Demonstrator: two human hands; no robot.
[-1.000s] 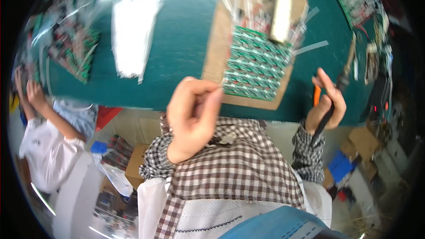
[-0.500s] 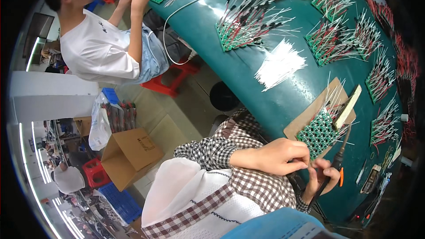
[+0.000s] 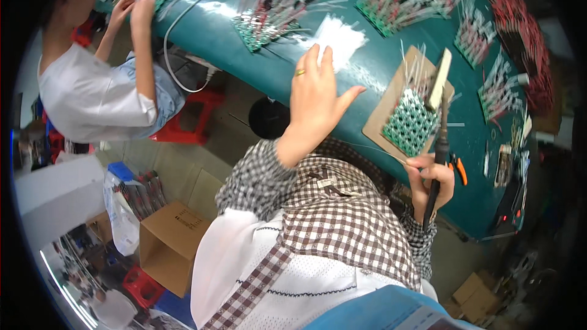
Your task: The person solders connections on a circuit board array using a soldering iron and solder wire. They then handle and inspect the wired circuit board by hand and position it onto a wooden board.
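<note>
My left hand [image 3: 315, 101], fingers stretched and a ring on one of them, reaches over the table edge. Its fingertips are at a pile of thin white wires [image 3: 343, 43], and it holds nothing. In my right hand [image 3: 435, 184] is a soldering iron [image 3: 441, 143] with a black handle, pointing away from me. A thin strand [image 3: 376, 148] is pinched between that hand's thumb and finger and trails left. Just beyond lies a green circuit board panel [image 3: 408, 123] with dark parts and wires at its far end. It rests on a brown board [image 3: 380, 123], a cream-coloured bar [image 3: 439, 79] across one side.
Wired green board panels [image 3: 254, 33] stand along the green table [image 3: 226, 43], with red wire bundles [image 3: 529, 49] at the far right. Orange-handled pliers [image 3: 461, 171] lie right of the iron. A co-worker [image 3: 98, 95] sits at the left. A cardboard box [image 3: 174, 241] is on the floor.
My left hand has left the right one and moved up and left to the white wires, opening out. The view has shifted. My right hand still holds the iron.
</note>
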